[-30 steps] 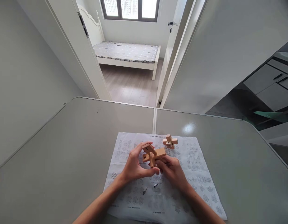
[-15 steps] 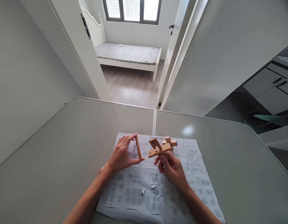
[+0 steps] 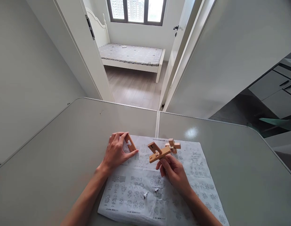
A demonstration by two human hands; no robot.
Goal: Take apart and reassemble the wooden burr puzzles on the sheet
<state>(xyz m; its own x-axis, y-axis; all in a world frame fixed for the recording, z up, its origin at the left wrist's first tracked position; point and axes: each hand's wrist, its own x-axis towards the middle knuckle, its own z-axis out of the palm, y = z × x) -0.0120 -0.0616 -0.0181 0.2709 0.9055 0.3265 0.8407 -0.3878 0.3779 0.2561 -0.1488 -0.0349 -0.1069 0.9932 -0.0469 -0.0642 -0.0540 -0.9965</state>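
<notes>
Between the thumb and fingers of my left hand (image 3: 116, 150) is a notched wooden puzzle piece (image 3: 131, 143), gripped by its two ends and tilted so its cut-out shows. My right hand (image 3: 174, 169) pinches two joined wooden puzzle pieces (image 3: 159, 153), crossed at an angle, with dark numbers on their ends. Just behind them, a small assembled wooden cross (image 3: 173, 145) rests on the printed instruction sheet (image 3: 136, 179). Both hands are over this sheet, which is covered in small line diagrams.
Two small torn paper scraps (image 3: 145, 195) lie on the sheet. Underneath is a grey table (image 3: 65, 141) with a seam across its middle. Beyond its far edge, a doorway opens on a bed (image 3: 133, 54). Walls stand at both sides.
My left hand has moved left and turned its piece, so the notched face now shows. The joined pieces in my right hand have shifted slightly down, apart from the cross in view.
</notes>
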